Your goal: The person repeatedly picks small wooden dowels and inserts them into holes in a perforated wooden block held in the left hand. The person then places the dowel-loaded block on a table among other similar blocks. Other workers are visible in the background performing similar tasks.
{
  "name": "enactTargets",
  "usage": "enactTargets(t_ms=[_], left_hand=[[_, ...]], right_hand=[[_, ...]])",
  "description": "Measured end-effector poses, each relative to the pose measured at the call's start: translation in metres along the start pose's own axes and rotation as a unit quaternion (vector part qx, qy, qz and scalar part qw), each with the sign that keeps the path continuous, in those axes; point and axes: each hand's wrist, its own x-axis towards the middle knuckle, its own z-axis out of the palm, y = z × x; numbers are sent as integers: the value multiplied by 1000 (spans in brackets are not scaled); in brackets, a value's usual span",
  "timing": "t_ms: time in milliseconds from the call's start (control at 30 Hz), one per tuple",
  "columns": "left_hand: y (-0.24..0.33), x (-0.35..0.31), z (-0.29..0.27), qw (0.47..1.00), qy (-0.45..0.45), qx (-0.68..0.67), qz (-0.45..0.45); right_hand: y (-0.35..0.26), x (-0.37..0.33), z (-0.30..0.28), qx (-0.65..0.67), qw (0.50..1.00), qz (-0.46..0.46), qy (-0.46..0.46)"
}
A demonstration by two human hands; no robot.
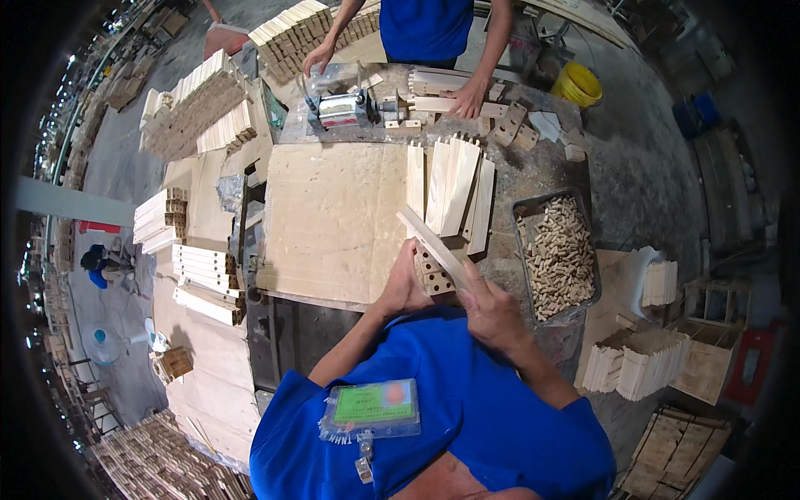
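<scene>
My right hand (490, 310) grips the near end of a long pale wooden slat (433, 243), held tilted up and away to the left. My left hand (406, 282) is closed on a small wooden block with drilled holes (433, 277) just under that slat. Both hands are at the near edge of the workbench, right of a large plywood sheet (333, 217). Several more slats (454, 187) lie fanned out beyond my hands.
A metal tray of wooden dowel pins (560, 254) sits to my right. Across the bench a person in blue handles slats beside a small machine (337, 107). Stacks of slats (204, 279) stand left; a yellow bucket (577, 83) far right.
</scene>
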Motion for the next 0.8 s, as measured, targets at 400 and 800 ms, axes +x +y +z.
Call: enactTargets(t_ms=[400, 800], left_hand=[[4, 5, -7, 1000, -21, 4, 14], [20, 5, 11, 999, 47, -2, 23]], right_hand=[[4, 43, -11, 228, 965, 94, 93], [22, 108, 71, 543, 833, 85, 72]])
